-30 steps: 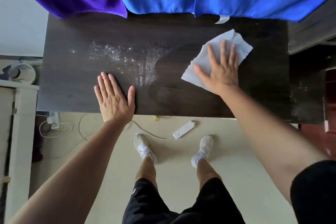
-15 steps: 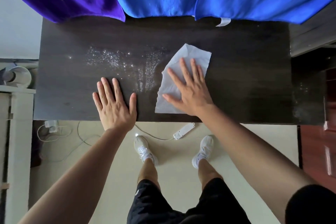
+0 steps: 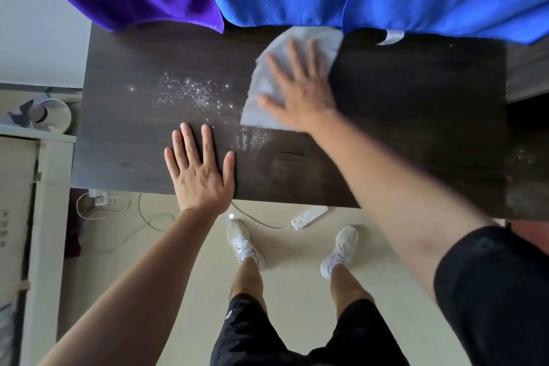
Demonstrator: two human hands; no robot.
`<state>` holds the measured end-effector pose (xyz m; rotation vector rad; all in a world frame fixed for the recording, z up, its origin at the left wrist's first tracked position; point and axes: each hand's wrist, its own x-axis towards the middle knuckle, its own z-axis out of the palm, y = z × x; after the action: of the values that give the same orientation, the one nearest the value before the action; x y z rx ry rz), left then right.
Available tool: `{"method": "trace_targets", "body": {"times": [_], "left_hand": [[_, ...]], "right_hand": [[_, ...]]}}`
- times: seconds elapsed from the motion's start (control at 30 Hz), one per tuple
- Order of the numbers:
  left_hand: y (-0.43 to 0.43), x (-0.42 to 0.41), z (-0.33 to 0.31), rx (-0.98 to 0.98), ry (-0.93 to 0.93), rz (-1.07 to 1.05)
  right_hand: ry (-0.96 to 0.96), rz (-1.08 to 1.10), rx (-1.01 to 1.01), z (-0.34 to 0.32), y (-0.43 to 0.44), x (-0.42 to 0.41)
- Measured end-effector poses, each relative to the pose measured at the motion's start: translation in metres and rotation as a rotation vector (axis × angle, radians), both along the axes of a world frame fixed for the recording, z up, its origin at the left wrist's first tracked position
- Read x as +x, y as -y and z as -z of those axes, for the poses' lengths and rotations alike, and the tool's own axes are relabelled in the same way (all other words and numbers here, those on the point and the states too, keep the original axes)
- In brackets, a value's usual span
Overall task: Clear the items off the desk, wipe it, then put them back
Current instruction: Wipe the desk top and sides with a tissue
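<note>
Head view: the right hand, fingers spread flat, presses the white cloth at the far edge of the desk, about mid-width. The left hand lies flat, fingers straight, at the near edge. Even palm pressure and overlapping strokes leftward should lift the glittering specks.

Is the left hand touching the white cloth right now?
Apart. The head view shows bare, droplet-speckled desk between the left hand, flat near the front edge, and the white cloth under the right hand.
</note>
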<state>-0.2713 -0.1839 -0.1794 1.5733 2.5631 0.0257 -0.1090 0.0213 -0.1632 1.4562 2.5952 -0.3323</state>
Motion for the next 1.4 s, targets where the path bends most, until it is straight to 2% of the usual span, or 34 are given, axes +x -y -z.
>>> {"method": "trace_targets", "body": {"times": [0.07, 0.13, 0.2, 0.33, 0.4, 0.47, 0.53, 0.67, 0.77, 0.83, 0.97, 1.07, 1.23, 1.4], "left_hand": [[0.001, -0.001, -0.001, -0.002, 0.012, -0.001], [0.002, -0.001, -0.002, -0.005, 0.025, -0.005], [0.001, -0.001, -0.003, -0.004, 0.024, -0.006], [0.002, 0.001, -0.002, 0.003, 0.02, -0.009], [0.001, 0.003, -0.002, 0.011, 0.012, -0.008], [0.001, 0.001, 0.0, 0.011, 0.008, -0.003], [-0.001, -0.001, 0.0, 0.01, 0.004, 0.004], [0.0, 0.0, -0.003, -0.012, 0.015, 0.001], [0.001, 0.001, -0.005, -0.013, 0.031, -0.006], [-0.001, 0.001, -0.007, -0.019, 0.035, -0.007], [-0.001, 0.002, -0.013, -0.039, 0.093, 0.004], [0.004, -0.017, -0.017, 0.01, 0.086, 0.044], [-0.001, -0.092, -0.015, 0.018, 0.039, -0.038], [-0.006, -0.104, -0.007, 0.008, 0.025, -0.077]], "right_hand": [[-0.002, -0.149, -0.023, 0.002, 0.026, -0.008], [0.003, -0.16, -0.02, 0.006, 0.032, 0.015], [0.007, 0.008, 0.012, 0.007, 0.016, 0.059], [0.038, 0.543, 0.008, -0.003, -0.036, 0.172], [0.067, 0.714, -0.045, -0.009, -0.053, 0.208], [0.054, 0.809, -0.079, -0.01, -0.059, 0.209], [0.012, 0.708, -0.04, -0.009, -0.053, 0.176], [0.014, 0.12, 0.025, -0.002, 0.007, 0.071], [0.016, -0.068, -0.016, 0.001, 0.057, 0.038], [0.012, -0.074, 0.005, 0.002, 0.068, 0.059], [0.074, 0.084, 0.021, -0.002, 0.073, 0.131], [0.109, 0.159, 0.023, -0.002, 0.078, 0.143], [0.079, 0.011, 0.022, -0.002, 0.098, 0.064], [0.02, -0.072, -0.001, -0.001, 0.089, -0.036]]}}
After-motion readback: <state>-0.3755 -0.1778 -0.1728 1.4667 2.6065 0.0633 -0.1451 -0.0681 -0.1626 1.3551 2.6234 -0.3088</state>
